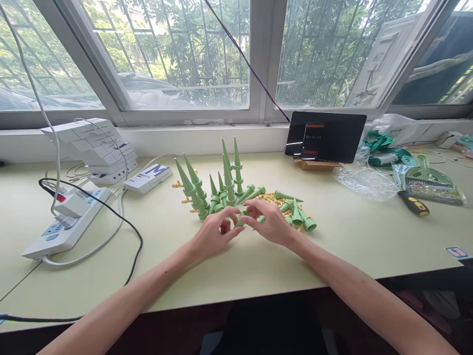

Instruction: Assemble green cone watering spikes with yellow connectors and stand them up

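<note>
A small green plant watering spike (241, 220) is between my hands, low over the table and partly hidden by fingers. My left hand (216, 231) is closed, its curled fingers and thumb at the spike's left side. From the right, my right hand (271, 222) pinches the same piece between thumb and fingertips. Just beyond them, several green spikes (187, 185) stand upright in stacks, with small yellow valves (178, 184) jutting out on the left. To the right of my right hand lie loose green spikes (296, 214) over a heap of yellow valves (271, 197).
On the left are a white power strip (70, 229), a black cable (138, 236) and stacked white boxes (99, 148). A tablet and phone (328, 138) lean on a cardboard box (318, 165). Plastic wrap (365, 182), a black-yellow handle (414, 203) and a green dustpan (430, 177) lie right.
</note>
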`<state>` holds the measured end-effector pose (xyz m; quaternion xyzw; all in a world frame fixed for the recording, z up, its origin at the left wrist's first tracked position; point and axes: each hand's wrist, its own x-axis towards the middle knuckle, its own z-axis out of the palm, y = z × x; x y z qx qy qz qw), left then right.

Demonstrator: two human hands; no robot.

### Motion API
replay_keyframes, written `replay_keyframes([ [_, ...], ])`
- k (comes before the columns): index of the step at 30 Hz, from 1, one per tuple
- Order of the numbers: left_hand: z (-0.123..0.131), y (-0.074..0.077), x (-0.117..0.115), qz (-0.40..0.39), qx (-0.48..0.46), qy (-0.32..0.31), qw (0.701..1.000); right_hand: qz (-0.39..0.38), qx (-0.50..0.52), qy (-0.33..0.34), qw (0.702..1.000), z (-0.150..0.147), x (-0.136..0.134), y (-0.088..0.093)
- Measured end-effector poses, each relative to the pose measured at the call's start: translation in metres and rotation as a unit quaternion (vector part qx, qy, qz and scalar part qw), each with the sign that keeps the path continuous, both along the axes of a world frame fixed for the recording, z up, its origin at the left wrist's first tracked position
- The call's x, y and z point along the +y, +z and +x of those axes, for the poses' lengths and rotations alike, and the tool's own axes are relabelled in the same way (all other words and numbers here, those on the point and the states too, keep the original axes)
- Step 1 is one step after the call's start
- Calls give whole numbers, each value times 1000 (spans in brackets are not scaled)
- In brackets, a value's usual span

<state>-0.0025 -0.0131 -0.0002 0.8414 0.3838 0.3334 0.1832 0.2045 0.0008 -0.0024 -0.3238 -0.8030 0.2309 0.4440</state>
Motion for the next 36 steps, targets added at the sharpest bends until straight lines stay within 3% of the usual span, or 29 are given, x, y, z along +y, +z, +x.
replay_keyframes([
  [7, 0, -1, 1, -20, -27, -15, 999, -8, -1, 15, 1000, 6, 4, 6],
  [15, 2, 6, -1, -91, -73, 2, 993, 36, -24, -147, 988, 39, 29, 13],
  [18, 3, 7, -2, -115, -81, -2, 990, 29, -68, -175, 982, 51, 40, 8],
  [27, 2, 6, 0, -147, -86, -3, 985, -5, -179, -168, 969, 63, 54, 0],
  [36, 2, 4, 2, -145, -70, 0, 987, -20, -200, -211, 957, 71, 61, -2],
])
